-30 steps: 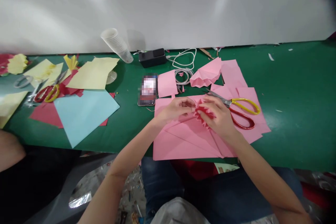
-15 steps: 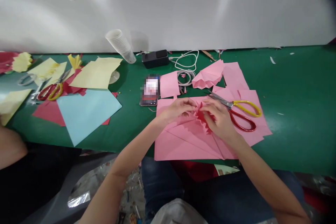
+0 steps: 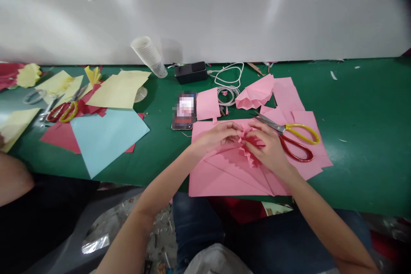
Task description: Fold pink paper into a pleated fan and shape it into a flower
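Note:
Both my hands meet over a pleated, zigzag-edged piece of pink-red paper (image 3: 248, 150) lying on large pink sheets (image 3: 224, 175) on the green table (image 3: 359, 137). My left hand (image 3: 218, 135) pinches the pleats from the left with curled fingers. My right hand (image 3: 268, 143) presses and grips the folds from the right. Red-and-yellow scissors (image 3: 293, 137) lie just right of my right hand on the pink paper.
A phone (image 3: 184, 110), white cable (image 3: 227, 81), black box (image 3: 191, 72) and stack of cups (image 3: 149, 56) lie behind. Another folded pink fan (image 3: 255, 93) sits further back. Light blue (image 3: 107, 137), yellow (image 3: 118, 90) and red sheets and second scissors (image 3: 61, 111) lie left. Another person's arm (image 3: 13, 175) shows at left.
My hands stay on the pleated paper, fingers shifting slightly along the folds. The view has drifted a little.

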A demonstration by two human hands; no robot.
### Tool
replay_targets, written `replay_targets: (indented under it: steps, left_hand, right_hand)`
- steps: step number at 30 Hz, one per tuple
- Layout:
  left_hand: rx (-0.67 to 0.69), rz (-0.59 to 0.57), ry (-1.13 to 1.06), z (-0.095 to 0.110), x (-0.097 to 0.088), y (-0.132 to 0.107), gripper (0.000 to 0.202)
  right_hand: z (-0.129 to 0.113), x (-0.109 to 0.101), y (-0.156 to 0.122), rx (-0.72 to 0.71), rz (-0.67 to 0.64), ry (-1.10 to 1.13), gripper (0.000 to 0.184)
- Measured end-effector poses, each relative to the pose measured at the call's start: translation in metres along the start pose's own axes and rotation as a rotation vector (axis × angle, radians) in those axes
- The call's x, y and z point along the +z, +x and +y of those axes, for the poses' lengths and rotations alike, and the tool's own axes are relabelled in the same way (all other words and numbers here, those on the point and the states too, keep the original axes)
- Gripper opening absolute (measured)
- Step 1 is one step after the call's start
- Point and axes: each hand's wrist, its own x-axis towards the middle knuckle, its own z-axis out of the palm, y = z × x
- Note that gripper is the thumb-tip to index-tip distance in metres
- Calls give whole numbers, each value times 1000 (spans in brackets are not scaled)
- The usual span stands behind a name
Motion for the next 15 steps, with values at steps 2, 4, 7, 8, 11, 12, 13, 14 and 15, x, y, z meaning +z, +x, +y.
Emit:
replay_targets:
  steps: [2, 4, 7, 8, 11, 12, 13, 14, 15]
  left_hand:
    - [8, -17, -16, -3, -2, 1, 17]
    - [16, -18, -27, -5, -3, 2, 17]
    - [36, -4, -31, -7, -4, 3, 15]
    - [39, 1, -30, -7, -4, 3, 14]
    - [32, 9, -37, -6, -3, 2, 13]
    - [28, 3, -43, -5, -3, 2, 13]
    - [24, -7, -50, -4, -3, 2, 14]
    - [20, -15, -57, -4, -2, 2, 14]
    - [13, -17, -63, -3, -2, 1, 14]
  right_hand:
    - [-1, 0, 0, 9, -13, 14, 5]
    - [-1, 0, 0, 20, -22, 23, 5]
    - [-1, 0, -1, 35, -24, 29, 5]
    - [-1, 1, -1, 35, -25, 31, 5]
    - [0, 2, -2, 25, -32, 37, 7]
    - [1, 2, -2, 20, -37, 40, 7]
    - [1, 3, -2, 16, -41, 42, 8]
    - [1, 3, -2, 15, -44, 44, 8]
    - [1, 3, -3, 17, -47, 46, 8]
